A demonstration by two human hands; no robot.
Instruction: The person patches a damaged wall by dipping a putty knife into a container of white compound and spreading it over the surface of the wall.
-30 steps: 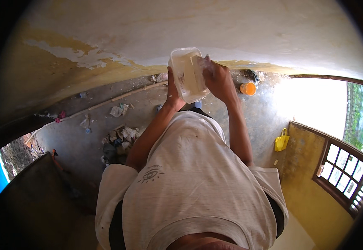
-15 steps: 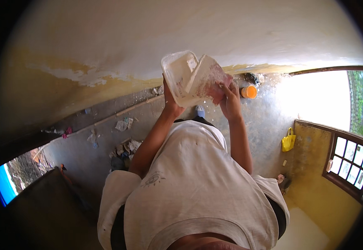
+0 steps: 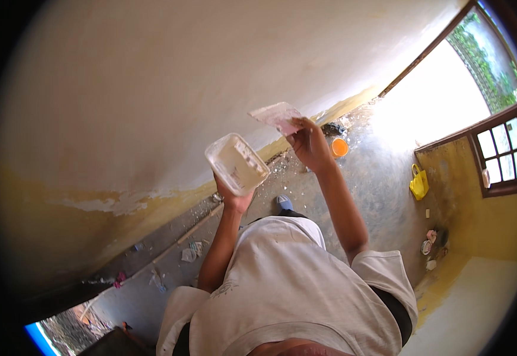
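Note:
A white rectangular plastic tub [image 3: 236, 168] rests in my left hand [image 3: 235, 199], whose fingers wrap its lower side. Whitish paste clings to the inside of the tub, with lumps along one wall. Up and to the right, my right hand [image 3: 312, 146] grips a flat, thin spreader [image 3: 277, 115] by its pinkish end. Pale paste smears cover the spreader, and its far edge is close to the wall [image 3: 169, 101]; I cannot tell whether they touch. The tub and the spreader are apart.
An orange bucket [image 3: 339, 148] stands on the floor by a dark bag [image 3: 332, 129]. A yellow bag [image 3: 418, 183] lies near the right wall. Scraps of litter [image 3: 192, 251] and a long pole [image 3: 196, 226] lie along the wall base. A bright doorway opens at the upper right.
The spreader has come out of the tub and moved up toward the wall in my right hand. My left hand has lowered the tub slightly. The view has tilted.

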